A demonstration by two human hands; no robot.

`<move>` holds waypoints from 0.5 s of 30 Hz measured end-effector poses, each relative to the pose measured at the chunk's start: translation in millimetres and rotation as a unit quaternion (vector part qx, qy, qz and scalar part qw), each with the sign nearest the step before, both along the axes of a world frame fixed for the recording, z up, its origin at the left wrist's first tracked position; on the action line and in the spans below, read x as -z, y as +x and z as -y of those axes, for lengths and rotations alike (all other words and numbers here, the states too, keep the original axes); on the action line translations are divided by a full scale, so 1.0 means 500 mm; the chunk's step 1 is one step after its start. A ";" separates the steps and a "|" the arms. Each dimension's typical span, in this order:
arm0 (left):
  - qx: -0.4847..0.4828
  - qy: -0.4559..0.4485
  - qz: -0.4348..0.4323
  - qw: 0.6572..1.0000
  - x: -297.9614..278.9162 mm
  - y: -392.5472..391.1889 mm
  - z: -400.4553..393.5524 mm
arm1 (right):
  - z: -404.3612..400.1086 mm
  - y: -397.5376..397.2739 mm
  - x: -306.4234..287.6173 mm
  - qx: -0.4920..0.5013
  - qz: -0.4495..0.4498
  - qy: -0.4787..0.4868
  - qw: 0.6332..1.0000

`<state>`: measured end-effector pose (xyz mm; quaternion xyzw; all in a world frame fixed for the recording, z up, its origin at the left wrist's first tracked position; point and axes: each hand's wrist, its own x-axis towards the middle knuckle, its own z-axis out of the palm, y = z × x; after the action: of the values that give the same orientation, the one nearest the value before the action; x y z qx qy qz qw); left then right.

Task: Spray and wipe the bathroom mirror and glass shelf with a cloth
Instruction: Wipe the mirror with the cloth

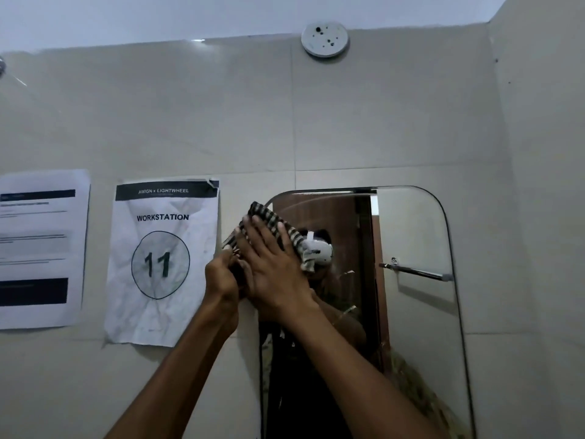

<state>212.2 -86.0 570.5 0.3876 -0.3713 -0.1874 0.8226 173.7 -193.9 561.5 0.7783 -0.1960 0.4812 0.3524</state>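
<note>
our right hand [269,264] lies flat, fingers straight and spread a little, pressing the cloth [269,221] against the mirror [411,312] at its upper left corner. our left hand [221,277] sits just beside it, touching it, fingers curled round the cloth's lower left edge at the mirror's left rim.

the cloth is checked, dark and pale, bunched into a band. its long axis runs on a slant from upper left to lower right: one end pokes up past the fingertips near the mirror's top edge, the other hangs down to the right of our right hand. a small flap also sticks out to the left, over the wall by the mirror's rim.

the mirror is upright, taller than wide, with rounded corners. our forearms cross its lower left part and hide much of it. it reflects a person with a white headset [318,248], a brown door and a metal rail [414,271].

left of the mirror, near our left hand, a crumpled sheet [163,261] is stuck to the tiled wall, reading "workstation" with 11 in a circle. farther left hangs another sheet [41,248], its print blurred. a round white fitting [325,39] sits high on the wall at the ceiling.
</note>
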 end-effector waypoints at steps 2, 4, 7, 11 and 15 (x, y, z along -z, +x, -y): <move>-0.001 0.015 0.004 1.000 -0.003 0.003 -0.003 | 0.021 -0.059 0.001 -0.004 -0.029 -0.029 0.999; 0.006 0.033 0.010 0.999 -0.004 0.006 -0.004 | 0.062 -0.141 -0.003 0.002 0.013 -0.036 0.999; 0.009 0.043 0.026 0.999 0.002 0.014 -0.001 | 0.139 -0.297 -0.038 0.053 0.196 0.054 0.978; 0.013 0.038 0.038 0.998 0.006 0.018 -0.003 | 0.147 -0.338 -0.106 0.080 0.400 0.173 0.896; 0.010 0.036 0.042 0.998 0.005 0.008 -0.007 | 0.082 -0.198 -0.158 0.070 0.355 0.145 0.921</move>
<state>216.1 -82.8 567.9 0.4206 -0.4024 -0.1928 0.7899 74.9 -234.9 640.7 0.5832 -0.4301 0.6664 0.1758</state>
